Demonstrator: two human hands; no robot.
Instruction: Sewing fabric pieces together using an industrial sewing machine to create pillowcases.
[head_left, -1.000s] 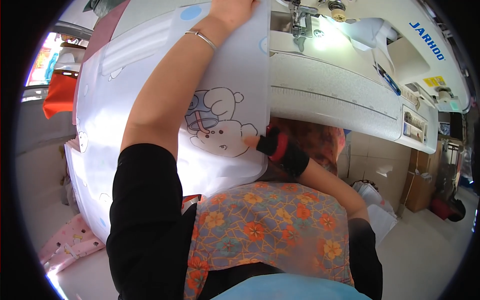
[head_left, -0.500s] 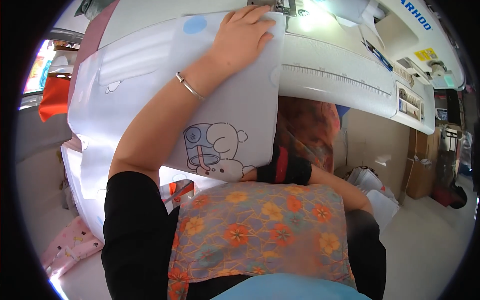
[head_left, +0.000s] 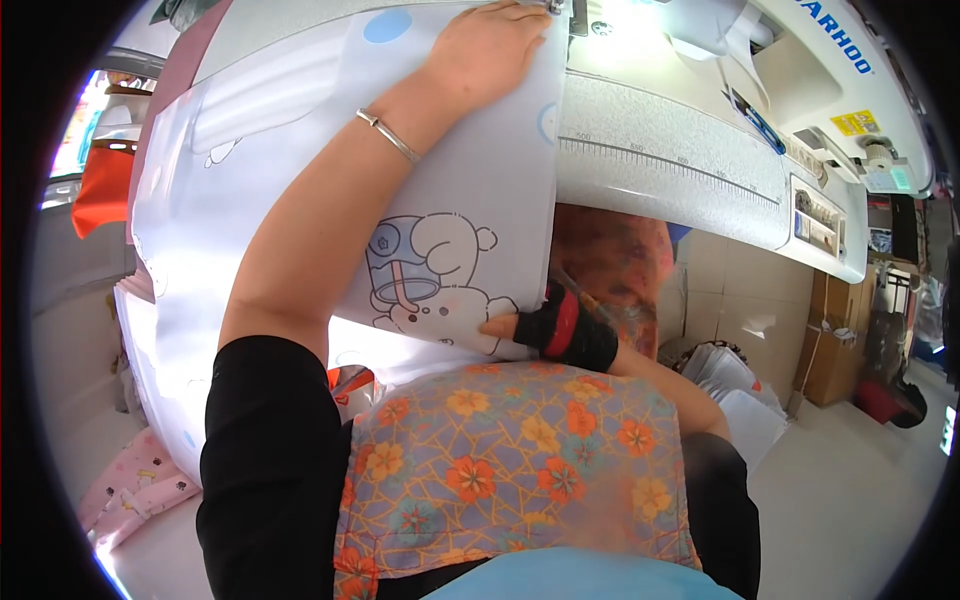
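Observation:
A white printed sheet (head_left: 460,180) with a cartoon bear and blue dots lies over the table in front of me. Whether it is cloth or plastic film, I cannot tell. My left hand (head_left: 488,58) rests flat on its far end, close to the presser foot (head_left: 556,6) of a sewing machine (head_left: 815,50); its fingers lie close together and their tips are partly cut off by the frame. At the sheet's near right corner, my right hand (head_left: 545,330), in a black wrap with a red stripe, pinches the edge. Its thumb shows on top; the other fingers are mostly hidden.
A ruler scale (head_left: 670,165) runs along the machine bed's front. Blue-and-black snips (head_left: 755,122) lie on the bed, beside a small parts tray (head_left: 815,218). Stacked white sheets (head_left: 745,400) and a cardboard box (head_left: 840,335) stand to the right. Pink printed cloth (head_left: 140,490) hangs lower left.
The sheet's near part and its bear print have shifted away from me, with my right hand following. My left hand's spread fingers have drawn together near the presser foot.

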